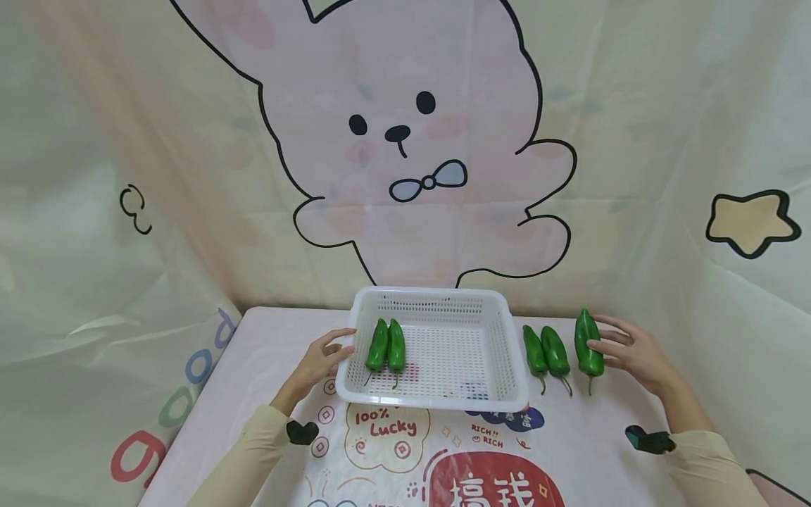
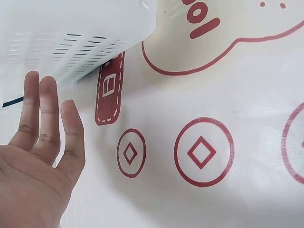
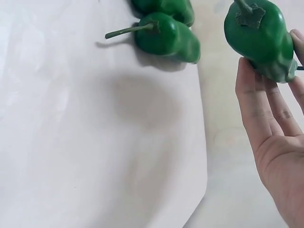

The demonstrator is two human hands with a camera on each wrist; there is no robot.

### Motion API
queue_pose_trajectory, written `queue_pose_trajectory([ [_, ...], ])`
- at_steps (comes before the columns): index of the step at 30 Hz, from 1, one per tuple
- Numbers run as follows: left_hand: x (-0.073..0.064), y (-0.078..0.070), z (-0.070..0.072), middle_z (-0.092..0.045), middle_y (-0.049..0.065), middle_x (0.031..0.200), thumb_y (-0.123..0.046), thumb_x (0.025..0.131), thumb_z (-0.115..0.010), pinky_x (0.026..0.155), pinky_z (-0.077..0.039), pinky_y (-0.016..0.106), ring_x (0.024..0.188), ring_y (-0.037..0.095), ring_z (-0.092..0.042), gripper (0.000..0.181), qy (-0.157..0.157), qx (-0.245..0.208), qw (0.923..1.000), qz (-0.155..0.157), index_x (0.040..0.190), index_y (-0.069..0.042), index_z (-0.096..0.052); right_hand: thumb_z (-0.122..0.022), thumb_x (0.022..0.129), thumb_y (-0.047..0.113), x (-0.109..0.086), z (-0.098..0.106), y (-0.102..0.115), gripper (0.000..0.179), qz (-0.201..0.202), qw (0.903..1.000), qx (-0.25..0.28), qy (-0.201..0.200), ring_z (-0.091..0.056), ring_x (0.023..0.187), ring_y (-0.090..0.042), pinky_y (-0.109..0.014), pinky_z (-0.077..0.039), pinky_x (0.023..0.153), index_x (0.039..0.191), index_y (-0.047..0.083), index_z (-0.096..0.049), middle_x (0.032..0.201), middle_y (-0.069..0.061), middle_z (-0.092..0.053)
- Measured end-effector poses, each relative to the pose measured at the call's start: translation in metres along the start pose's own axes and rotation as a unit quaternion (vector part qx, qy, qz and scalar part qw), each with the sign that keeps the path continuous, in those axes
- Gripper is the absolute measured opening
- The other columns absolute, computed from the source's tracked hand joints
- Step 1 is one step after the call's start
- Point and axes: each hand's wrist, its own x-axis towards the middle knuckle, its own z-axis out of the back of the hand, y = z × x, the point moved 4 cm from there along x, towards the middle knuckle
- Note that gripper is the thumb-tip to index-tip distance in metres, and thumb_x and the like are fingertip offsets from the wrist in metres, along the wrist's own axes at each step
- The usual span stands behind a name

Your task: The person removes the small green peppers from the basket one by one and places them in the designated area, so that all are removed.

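My right hand (image 1: 636, 355) holds a green pepper (image 1: 588, 345) between thumb and fingers, its stem pointing toward me. The right wrist view shows that pepper (image 3: 261, 38) raised off the table, with a shadow on the cloth below. Two more green peppers (image 1: 555, 351) lie side by side just left of it. My left hand (image 1: 322, 362) is at the left side of a white plastic basket (image 1: 516, 373), fingers extended. Close up, its fingertips (image 2: 48, 85) overlap the slotted basket wall (image 2: 71, 28). Inside the basket, two green peppers (image 1: 395, 345) lie next to each other at the left.
A printed white cloth (image 1: 583, 451) covers the table, with red lettering in front of the basket. Behind the table hangs a curtain (image 1: 405, 232) with a cartoon animal. Side curtains (image 1: 95, 317) stand close at left and right.
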Motion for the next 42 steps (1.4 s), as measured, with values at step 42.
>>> queue_pose_trajectory([
  [42, 0.005, 0.002, 0.002, -0.063, 0.024, 0.123, -0.013, 0.101, -0.066, 0.083, -0.058, 0.052, 0.106, 0.038, -0.066, 0.048, 0.013, -0.01, 0.9999, -0.001, 0.146, -0.006, -0.051, -0.072, 0.097, 0.032, 0.032, -0.005, -0.074, 0.071, -0.083, 0.9915, -0.09, -0.043, -0.054, 0.097, 0.006, -0.026, -0.056, 0.08, 0.147, -0.009, -0.042, 0.143, -0.038, -0.044],
])
